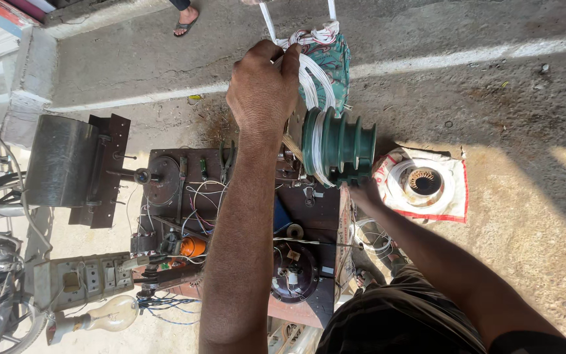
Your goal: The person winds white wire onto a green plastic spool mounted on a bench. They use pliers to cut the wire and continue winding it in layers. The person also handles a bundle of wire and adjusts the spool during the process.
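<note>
Dark cloth over the person's lap (401, 321) sat closest to the camera, at the bottom of the view. From there the left arm went straight up the middle. Its left hand (263, 85) was shut tight around a bunch of white wire (312, 75). That wire ran down and wrapped around a green spool with deep grooves (342, 147). The spool stood on its side at the far edge of a dark, messy tabletop (165, 164). The right hand (363, 192) touched the bottom of the spool, fingers curled against it, but I could not tell if it really gripped. Past the left hand lay a green patterned cloth bag (332, 59) with more white wire on it. To the right, on the concrete floor (492, 92), a round coil of white wire with a metal ring inside (422, 183) lay on a white cloth with red edges. An orange part (192, 247), loose thin wires and a round dark disc (294, 272) were on the tabletop. A glass light bulb (114, 314) lay at the lower left, near a grey switch box (79, 280).
</note>
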